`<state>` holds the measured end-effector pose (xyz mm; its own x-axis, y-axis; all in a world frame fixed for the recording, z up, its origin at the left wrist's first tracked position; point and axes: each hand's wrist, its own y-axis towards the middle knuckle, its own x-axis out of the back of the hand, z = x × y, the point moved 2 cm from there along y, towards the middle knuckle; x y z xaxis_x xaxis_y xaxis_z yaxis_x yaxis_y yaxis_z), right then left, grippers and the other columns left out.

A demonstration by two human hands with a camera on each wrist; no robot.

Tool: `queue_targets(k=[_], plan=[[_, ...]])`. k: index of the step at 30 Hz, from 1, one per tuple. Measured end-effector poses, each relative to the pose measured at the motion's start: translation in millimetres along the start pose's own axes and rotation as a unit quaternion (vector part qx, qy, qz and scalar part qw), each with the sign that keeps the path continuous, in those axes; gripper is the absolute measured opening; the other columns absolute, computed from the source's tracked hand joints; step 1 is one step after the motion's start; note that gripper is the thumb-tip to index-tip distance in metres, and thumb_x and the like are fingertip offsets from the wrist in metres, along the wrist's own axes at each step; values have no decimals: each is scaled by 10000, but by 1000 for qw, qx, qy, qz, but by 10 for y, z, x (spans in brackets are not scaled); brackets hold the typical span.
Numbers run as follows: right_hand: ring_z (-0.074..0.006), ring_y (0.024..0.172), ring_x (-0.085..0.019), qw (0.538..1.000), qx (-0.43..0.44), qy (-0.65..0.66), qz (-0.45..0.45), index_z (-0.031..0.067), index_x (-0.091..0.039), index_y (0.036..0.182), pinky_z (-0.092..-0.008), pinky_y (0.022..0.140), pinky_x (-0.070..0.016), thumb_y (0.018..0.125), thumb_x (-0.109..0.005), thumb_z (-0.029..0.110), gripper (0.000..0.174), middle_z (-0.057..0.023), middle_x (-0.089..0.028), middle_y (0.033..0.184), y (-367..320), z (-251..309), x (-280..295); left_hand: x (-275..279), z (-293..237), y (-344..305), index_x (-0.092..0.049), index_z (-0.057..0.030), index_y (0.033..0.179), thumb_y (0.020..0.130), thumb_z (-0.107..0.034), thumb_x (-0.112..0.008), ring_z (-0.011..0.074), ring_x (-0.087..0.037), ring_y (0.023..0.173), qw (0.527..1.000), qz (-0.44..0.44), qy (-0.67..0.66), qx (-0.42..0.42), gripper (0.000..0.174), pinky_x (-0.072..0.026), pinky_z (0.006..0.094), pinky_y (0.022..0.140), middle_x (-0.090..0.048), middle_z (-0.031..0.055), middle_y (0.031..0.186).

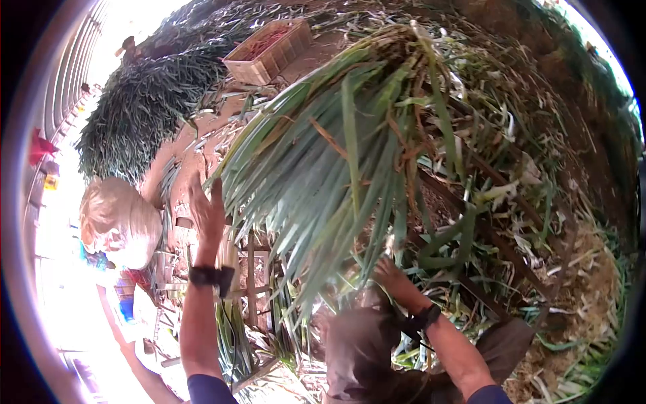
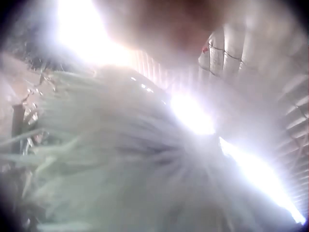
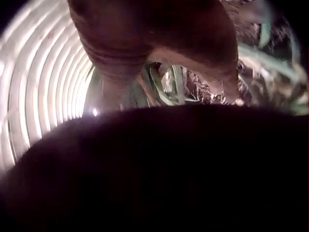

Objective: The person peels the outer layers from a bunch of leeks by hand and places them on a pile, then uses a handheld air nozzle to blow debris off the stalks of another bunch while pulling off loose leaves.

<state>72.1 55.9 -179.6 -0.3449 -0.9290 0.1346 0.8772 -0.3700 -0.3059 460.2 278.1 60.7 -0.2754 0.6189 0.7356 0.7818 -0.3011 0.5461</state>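
In front of the person's knees (image 1: 356,350), the leafy bundle (image 1: 316,168) fanned out between the left hand (image 1: 207,219), straight-fingered beside the tips, and the right hand (image 1: 398,283), well apart from it; whether the right gripped anything, I could not tell. Weakly supported, loose leaves might have slipped sideways. They looked long, grey-green, with some browned strands.

The head camera is facing forward and down onto the leaf bundle (image 1: 316,161), which the left-wrist camera is sharing from closer; the right-wrist camera is crowding the right hand (image 3: 154,29). Both wrist views are catching ribbed covering (image 3: 43,87), at two and ten o'clock respectively.
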Motion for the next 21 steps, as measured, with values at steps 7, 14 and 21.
queue_targets(k=[7, 14, 21], plan=[[-180, 1222, -580, 988, 108, 108, 26, 64, -492, 1443, -367, 952, -551, 917, -748, 174, 595, -92, -571, 1327, 923, 1073, -72, -694, 95, 918, -295, 45, 1577, 972, -583, -589, 362, -299, 1515, 989, 120, -32, 84, 920, -228, 415, 1239, -343, 276, 1604], [-206, 1135, -576, 947, -68, 309, 46, -1, -504, 1303, -362, 1004, -498, 737, -932, 268, 759, -80, -578, 1226, 1505, 516, -568, -1081, -894, 593, -516, -31, 1482, 947, -303, -633, 218, -414, 1454, 888, 253, -297, 245, 612, -308, 347, 1213, -480, 127, 1555], [-220, 1022, -642, 855, -89, 511, 21, 100, -586, 1204, -465, 886, -573, 805, -857, 129, 483, -45, -630, 1042, 1519, 847, -704, -1156, -531, 297, -440, -25, 1532, 1030, -327, -566, 214, -448, 1412, 799, 361, -411, 250, 600, -354, 335, 1162, -482, 103, 1543]])
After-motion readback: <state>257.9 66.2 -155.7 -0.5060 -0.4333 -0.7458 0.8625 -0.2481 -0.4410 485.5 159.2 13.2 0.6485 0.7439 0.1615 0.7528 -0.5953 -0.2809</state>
